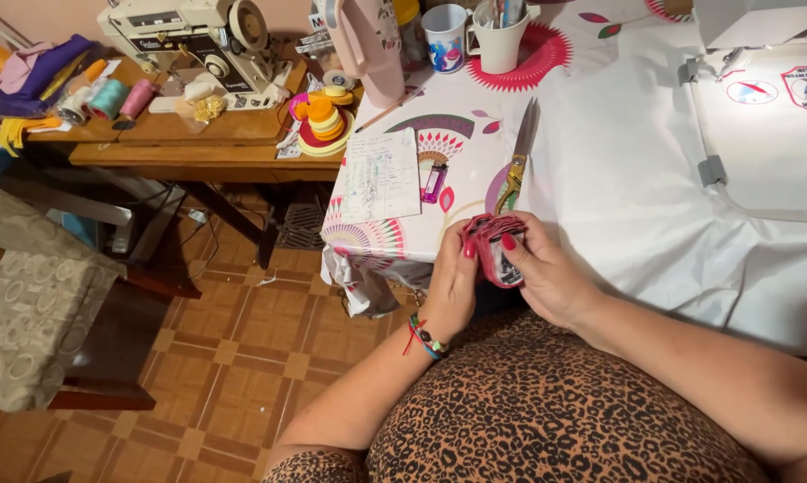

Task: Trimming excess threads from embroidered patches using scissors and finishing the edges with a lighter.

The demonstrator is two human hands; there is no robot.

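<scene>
While both hands close around it from either side, the stack of red-edged embroidered patches (493, 246) sits at lower centre of the frame, just off the near edge of the worktop (475, 112) and above the person's lap. The left hand (453, 282) cups the stack from the left, fingers curled round its edge, and the right hand (547, 277) clasps it from the right with the thumb pressed on top; each grip is clenched on the patches, probably so the loose pieces stay squared up as one bundle rather than fanning out.

Just beyond the hands, a pair of scissors (517, 161) with yellowish handles lies on the worktop with the blades pointing away, handles nearest the stack, seemingly left where the right hand can take them up. To their left rest a sheet of paper (381, 174) and a small purple lighter (434, 182), near but apart from the hands.

To the right, white fabric (636, 179) spreads across the worktop into an embroidery hoop (766, 143) at upper right. At upper left a second sewing machine (198, 40) stands on a wooden table (189, 143) with thread spools (108, 98) beside it.
</scene>
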